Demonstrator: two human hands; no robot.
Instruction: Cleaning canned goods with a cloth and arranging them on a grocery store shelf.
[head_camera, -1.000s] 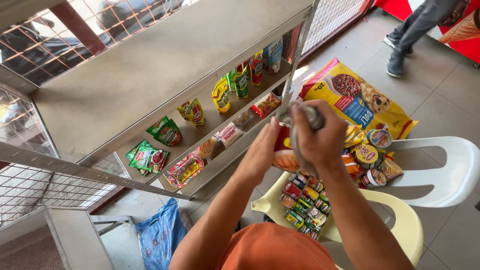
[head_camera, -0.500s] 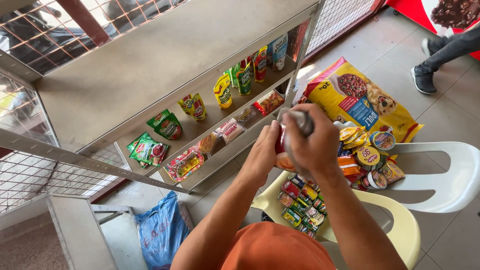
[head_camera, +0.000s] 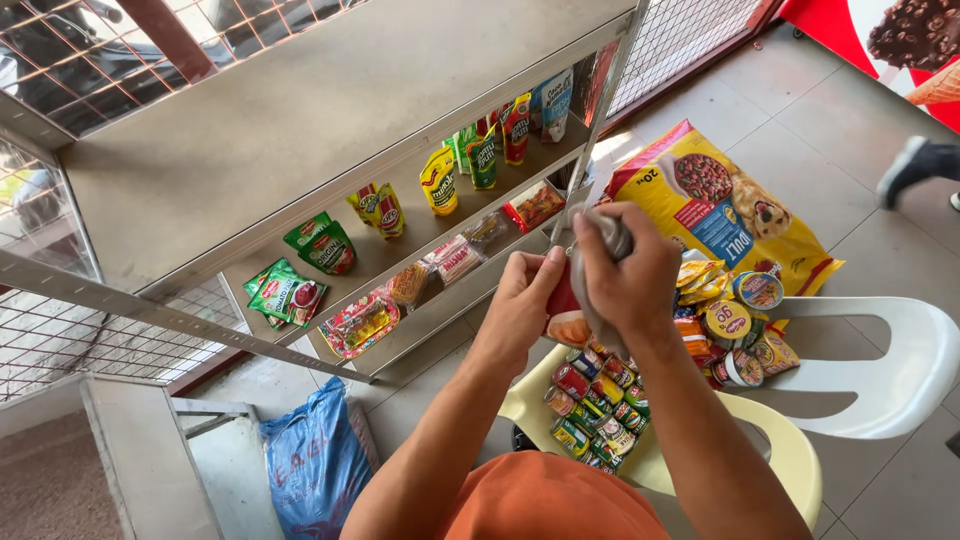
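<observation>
Your left hand (head_camera: 520, 300) and right hand (head_camera: 628, 275), wrapped in a grey cloth (head_camera: 600, 250), both grip a red-labelled tin can (head_camera: 566, 318) above the pale yellow plastic chair (head_camera: 770, 450) holding stacked small cans (head_camera: 598, 405).

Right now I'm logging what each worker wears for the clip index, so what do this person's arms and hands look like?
Both forearms are bare, with no sleeves reaching them. The left hand and right hand wear no gloves, and no rings, watch or bracelets show. An orange garment covers the body below.
</observation>
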